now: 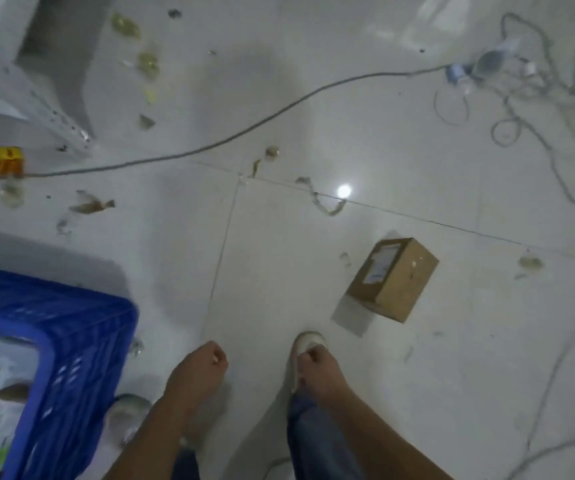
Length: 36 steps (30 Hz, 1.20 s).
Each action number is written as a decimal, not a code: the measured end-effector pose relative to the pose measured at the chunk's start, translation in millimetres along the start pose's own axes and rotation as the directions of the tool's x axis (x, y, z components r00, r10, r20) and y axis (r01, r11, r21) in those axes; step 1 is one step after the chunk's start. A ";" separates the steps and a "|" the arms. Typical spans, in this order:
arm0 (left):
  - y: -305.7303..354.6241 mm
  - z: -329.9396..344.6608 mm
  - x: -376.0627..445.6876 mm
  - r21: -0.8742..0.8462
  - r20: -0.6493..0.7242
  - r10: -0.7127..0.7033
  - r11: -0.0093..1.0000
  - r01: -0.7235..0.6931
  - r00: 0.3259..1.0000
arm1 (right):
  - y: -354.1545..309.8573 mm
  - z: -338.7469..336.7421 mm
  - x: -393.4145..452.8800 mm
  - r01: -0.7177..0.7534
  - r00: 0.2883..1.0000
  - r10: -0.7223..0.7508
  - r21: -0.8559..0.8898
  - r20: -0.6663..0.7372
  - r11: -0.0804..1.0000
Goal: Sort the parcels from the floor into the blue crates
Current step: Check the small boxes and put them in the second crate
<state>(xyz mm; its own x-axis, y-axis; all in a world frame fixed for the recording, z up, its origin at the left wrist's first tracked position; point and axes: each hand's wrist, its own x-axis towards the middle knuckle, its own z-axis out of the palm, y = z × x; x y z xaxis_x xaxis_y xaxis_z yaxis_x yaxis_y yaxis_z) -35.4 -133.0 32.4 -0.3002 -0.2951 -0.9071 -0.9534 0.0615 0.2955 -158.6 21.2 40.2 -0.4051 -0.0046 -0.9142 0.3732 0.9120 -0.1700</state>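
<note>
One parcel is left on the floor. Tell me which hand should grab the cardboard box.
Right. The right hand hangs nearer the cardboard box, which lies ahead on that side. The left hand is on the blue crate side. Both hold nothing.

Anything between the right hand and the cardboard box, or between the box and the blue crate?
Nothing visible blocks either path. The right hand hangs empty near the cardboard box, with bare tile between. Toward the blue crate lies open floor; the grey cable runs farther away.
</note>
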 end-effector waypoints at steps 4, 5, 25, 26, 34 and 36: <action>50.5 27.9 0.4 0.117 -0.128 -0.053 0.991 0.068 0.990 | 24.3 -92.9 32.2 -0.048 0.992 0.075 0.244 -0.105 0.969; 66.4 32.9 2.7 0.119 -0.146 -0.038 0.991 0.056 0.989 | 30.2 -116.1 38.4 -0.050 0.984 0.097 0.297 -0.148 0.954; 214.1 196.0 137.9 0.009 0.208 0.093 0.995 -0.096 0.974 | 57.8 -172.5 227.0 -0.233 0.925 0.298 0.269 -0.235 0.934; 205.0 194.0 136.5 0.030 0.223 0.074 0.996 -0.083 0.972 | 56.0 -167.8 231.0 -0.244 0.915 0.313 0.270 -0.255 0.932; 170.5 134.2 129.3 -0.157 0.194 -0.148 0.971 0.180 0.970 | 38.3 -165.5 209.1 -0.062 0.937 0.255 0.608 -0.237 0.791; 188.1 109.7 127.9 -0.266 0.214 -0.115 0.949 0.172 0.970 | 37.8 -174.7 184.0 0.029 0.984 0.116 0.766 -0.135 0.642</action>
<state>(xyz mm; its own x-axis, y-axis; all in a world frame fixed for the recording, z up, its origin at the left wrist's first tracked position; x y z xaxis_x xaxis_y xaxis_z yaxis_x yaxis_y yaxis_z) -256.6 -54.5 -60.9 -0.1879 -0.0893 -0.9781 -0.9476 -0.2455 0.2044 -364.8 126.5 -70.2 -0.4679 0.1568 -0.8698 0.8672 0.2713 -0.4176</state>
